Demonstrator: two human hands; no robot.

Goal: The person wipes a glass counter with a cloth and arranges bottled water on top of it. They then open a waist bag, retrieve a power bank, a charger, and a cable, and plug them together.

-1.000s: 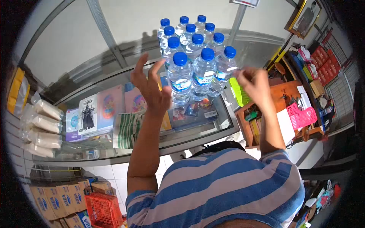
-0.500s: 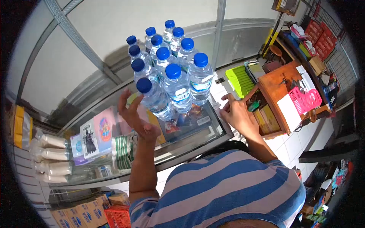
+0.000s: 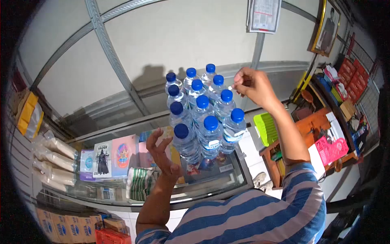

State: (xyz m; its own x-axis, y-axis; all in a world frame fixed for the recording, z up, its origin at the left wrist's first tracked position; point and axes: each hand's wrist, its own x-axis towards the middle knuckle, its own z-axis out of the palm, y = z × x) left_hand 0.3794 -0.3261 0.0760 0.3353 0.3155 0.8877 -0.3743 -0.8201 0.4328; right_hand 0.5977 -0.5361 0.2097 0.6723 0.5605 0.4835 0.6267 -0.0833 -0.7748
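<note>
Several clear water bottles with blue caps stand upright in close rows on the glass display counter; one is the near-left bottle. My left hand is beside that bottle, fingers apart and holding nothing. Past the right side of the group, my right hand is raised near the caps of the back bottles, its thumb and fingertips pinched together. A small white piece shows at those fingertips, too small to identify.
Notebooks and a green-striped cloth lie left of the bottles. Packets of white contents hang at far left. To the right are a lime-green tray, a wooden desk and a pink basket. A panelled wall rises behind.
My right hand has risen from beside the counter's right edge to the back bottles' caps, now pinched. My left hand stays open by the near-left bottle. The view has tilted up.
</note>
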